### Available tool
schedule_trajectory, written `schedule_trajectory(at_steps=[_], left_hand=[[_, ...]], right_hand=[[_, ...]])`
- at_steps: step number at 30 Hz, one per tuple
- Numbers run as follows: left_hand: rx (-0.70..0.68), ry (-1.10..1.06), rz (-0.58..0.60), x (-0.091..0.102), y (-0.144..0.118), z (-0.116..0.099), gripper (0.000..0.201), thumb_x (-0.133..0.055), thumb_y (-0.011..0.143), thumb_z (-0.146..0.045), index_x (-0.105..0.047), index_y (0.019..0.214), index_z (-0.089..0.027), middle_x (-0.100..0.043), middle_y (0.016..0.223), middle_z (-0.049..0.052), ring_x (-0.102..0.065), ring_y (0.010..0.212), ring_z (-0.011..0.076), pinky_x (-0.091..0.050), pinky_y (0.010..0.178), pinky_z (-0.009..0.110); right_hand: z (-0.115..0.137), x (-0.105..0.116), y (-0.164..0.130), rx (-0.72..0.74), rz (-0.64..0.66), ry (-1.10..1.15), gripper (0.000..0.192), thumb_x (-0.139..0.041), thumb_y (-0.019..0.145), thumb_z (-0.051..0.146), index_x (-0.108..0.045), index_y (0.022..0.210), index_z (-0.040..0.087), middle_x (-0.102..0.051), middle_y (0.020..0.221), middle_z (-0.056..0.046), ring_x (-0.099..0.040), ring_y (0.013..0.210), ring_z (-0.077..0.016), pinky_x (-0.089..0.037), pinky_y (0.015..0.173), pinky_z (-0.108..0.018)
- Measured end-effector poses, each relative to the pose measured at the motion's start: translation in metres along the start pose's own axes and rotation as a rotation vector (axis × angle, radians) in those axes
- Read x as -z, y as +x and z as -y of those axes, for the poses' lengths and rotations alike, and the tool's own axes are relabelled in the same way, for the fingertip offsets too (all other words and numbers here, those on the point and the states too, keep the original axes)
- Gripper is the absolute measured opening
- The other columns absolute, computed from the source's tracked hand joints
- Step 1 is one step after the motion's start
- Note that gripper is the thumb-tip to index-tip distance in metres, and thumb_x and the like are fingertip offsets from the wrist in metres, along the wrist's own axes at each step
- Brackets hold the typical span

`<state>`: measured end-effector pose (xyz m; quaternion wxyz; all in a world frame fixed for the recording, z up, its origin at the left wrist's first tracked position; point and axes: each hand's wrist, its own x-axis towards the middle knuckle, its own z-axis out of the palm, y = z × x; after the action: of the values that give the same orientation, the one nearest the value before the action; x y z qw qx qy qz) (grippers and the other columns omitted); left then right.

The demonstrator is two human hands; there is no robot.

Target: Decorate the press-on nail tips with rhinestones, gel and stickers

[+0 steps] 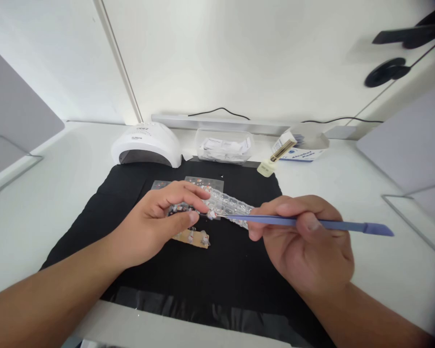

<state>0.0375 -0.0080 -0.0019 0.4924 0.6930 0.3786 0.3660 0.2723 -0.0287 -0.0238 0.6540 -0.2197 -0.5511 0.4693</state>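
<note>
My left hand [166, 217] pinches a small decorated piece, which looks like a press-on nail [212, 214], between thumb and fingers. In my right hand [308, 241] is a slim blue-purple tool [333, 224], held nearly level, with its fine tip pointing left at the piece; whether they touch I cannot tell. Behind the fingers lies a clear compartment box [235, 202] of tiny bits, partly covered by both hands. Clear sheets with small coloured motifs [205, 181] lie beyond my left hand. Just below that hand is a tan strip [181, 237] bearing several decorated pieces.
A black mat [217, 275] covers the middle of the white table [25, 212]. Along the back stand a white nail lamp [148, 140], a clear bin [224, 157] of packets, a gold-capped bottle [266, 168] and an alcohol pads box [304, 154]. Wire-framed panels [413, 130] flank the table.
</note>
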Motion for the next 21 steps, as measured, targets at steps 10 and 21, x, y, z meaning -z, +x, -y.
schedule_trajectory(at_steps=[10,21], left_hand=[[0.023,0.978,0.421,0.015,-0.002,-0.01,0.047,-0.075,0.073,-0.035,-0.059,0.116,-0.023,-0.063,0.116,0.005,-0.054,0.113,0.0306,-0.032,0.104,0.054],[0.007,0.963,0.486,-0.002,0.005,-0.003,0.026,-0.054,0.084,-0.013,-0.057,0.108,-0.021,-0.066,0.097,0.002,-0.061,0.093,0.0238,-0.038,0.09,0.044]], right_hand=[[-0.007,0.002,0.004,-0.132,-0.036,-0.078,0.016,-0.066,0.09,0.037,-0.077,0.085,0.025,-0.072,0.068,-0.003,-0.065,0.058,-0.0169,-0.054,0.053,-0.031],[-0.012,0.003,0.002,-0.321,0.011,-0.115,0.016,-0.063,0.09,0.03,-0.074,0.082,0.023,-0.07,0.068,-0.001,-0.063,0.059,-0.0135,-0.05,0.055,-0.027]])
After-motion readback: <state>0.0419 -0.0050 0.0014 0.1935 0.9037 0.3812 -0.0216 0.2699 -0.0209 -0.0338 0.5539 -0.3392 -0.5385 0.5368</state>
